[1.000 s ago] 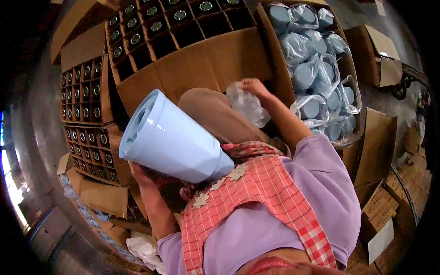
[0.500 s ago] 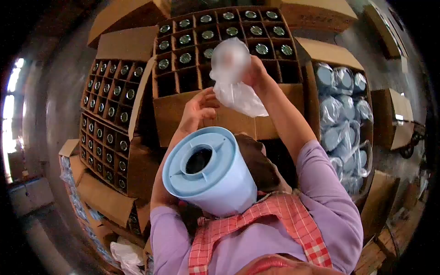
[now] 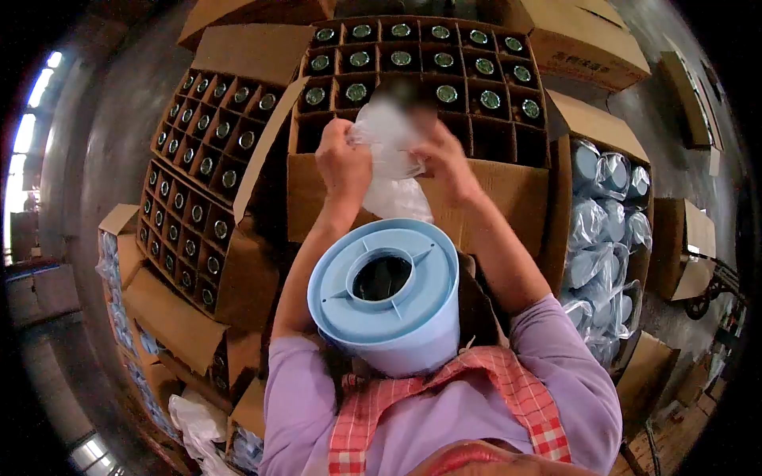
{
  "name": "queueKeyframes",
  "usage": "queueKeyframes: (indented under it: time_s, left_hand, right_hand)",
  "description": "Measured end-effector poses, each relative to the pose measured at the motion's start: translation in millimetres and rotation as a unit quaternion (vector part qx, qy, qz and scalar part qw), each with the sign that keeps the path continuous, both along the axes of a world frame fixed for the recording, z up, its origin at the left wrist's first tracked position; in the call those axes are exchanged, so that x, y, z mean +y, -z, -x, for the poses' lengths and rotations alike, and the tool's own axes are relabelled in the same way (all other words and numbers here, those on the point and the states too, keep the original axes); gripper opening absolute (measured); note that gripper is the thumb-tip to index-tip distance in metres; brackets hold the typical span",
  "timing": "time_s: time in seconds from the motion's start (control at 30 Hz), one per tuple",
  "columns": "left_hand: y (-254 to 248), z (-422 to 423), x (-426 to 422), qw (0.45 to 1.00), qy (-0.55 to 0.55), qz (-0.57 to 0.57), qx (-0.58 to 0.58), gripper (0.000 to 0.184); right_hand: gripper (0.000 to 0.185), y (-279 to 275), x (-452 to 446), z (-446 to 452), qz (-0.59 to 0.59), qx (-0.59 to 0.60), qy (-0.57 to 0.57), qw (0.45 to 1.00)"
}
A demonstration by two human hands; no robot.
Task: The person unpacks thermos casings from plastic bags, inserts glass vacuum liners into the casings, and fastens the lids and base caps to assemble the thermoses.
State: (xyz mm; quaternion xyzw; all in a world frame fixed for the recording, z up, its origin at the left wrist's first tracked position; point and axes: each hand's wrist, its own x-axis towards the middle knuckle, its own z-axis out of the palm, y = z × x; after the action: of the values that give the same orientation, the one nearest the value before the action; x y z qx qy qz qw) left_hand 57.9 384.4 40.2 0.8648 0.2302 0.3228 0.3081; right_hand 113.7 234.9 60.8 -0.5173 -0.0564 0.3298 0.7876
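Note:
Over the front of the divided carton, a translucent white plastic bag [image 3: 389, 135] is stretched between my two hands. My left hand [image 3: 345, 159] is closed on its left side, knuckles up. My right hand [image 3: 444, 159] grips the right side with bent fingers. The upper part of the bag is blurred, so what it contains cannot be made out. Below it, against my chest and apron, a light blue plastic cylinder [image 3: 444, 317] leans with its ringed end up and a dark round hole in the middle. Neither hand touches it.
A divided carton [image 3: 492, 198] with shiny round tops in its cells stands in front; several front cells are dark. Similar cartons [image 3: 246, 293] are stacked at left. At right, a carton [image 3: 556, 198] holds bagged blue cylinders [image 3: 587, 226]. A plastic bag [image 3: 194, 420] lies lower left.
My left hand has risen from below the bag and closed on its left side. My right hand has come slightly lower with the bag. The view has shifted, and the blue cylinder appears more upright.

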Motion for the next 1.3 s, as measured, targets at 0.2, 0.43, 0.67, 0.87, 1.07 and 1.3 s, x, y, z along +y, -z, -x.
queueKeyframes:
  time_s: [0.2,0.43,0.67,0.87,1.07,1.3]
  left_hand:
    - [7.3,56.6,23.3,0.995,-0.028,-0.088,0.023,0.024]
    - [-26.5,152.6,12.7,0.922,0.039,0.346,-0.170,0.007]
    - [-92.1,261.1,-25.9,0.914,0.305,0.267,0.029,0.019]
    - [-85.9,264.7,-56.9,0.776,0.120,0.616,-0.062,0.043]
    - [-32.2,246.8,-112.1,0.823,-0.011,0.569,0.008,0.033]
    - [19.8,217.2,-135.7,0.720,0.006,0.693,0.040,0.032]
  right_hand:
    - [0.018,20.4,-35.3,-9.9,-0.125,0.216,0.066,0.966]
    - [0.021,-15.9,-85.5,37.0,-0.129,0.036,-0.040,0.990]
    - [0.014,-54.5,-135.4,84.1,-0.149,-0.378,-0.398,0.823]
    - [0.013,-34.5,-194.6,163.6,0.117,-0.327,-0.544,0.764]
    - [0.021,-18.5,-240.1,212.2,0.156,-0.546,-0.359,0.741]
    - [0.036,-13.6,-285.7,237.9,0.206,-0.621,0.014,0.756]
